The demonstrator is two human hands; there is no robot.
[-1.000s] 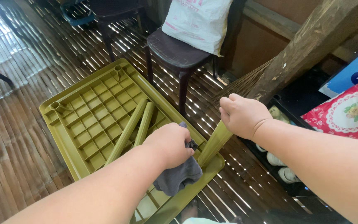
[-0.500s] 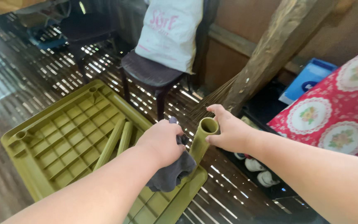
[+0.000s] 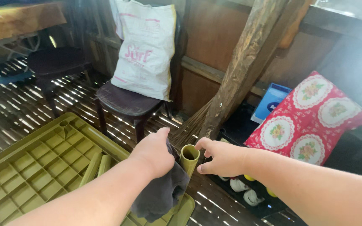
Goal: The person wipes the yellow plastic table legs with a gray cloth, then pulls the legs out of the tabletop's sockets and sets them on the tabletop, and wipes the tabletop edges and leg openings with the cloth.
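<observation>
Left hand (image 3: 153, 151) grips dark cloth (image 3: 161, 193); right hand (image 3: 221, 157) half-open beside table leg (image 3: 188, 159)

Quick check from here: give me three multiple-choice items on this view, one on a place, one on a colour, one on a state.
1. Where does the white sack sit?
A. on the dark chair
B. on the floor
C. on the upturned table

2. What colour is the cloth in the left hand?
A. red
B. dark grey
C. yellow

3. How does the table's hollow leg stand?
A. capped
B. lying flat
C. open end up

Answers: 1 A, it rests on the seat; 2 B, the cloth hangs dark grey below the hand; 3 C, the hole shows beside the right hand.
</observation>
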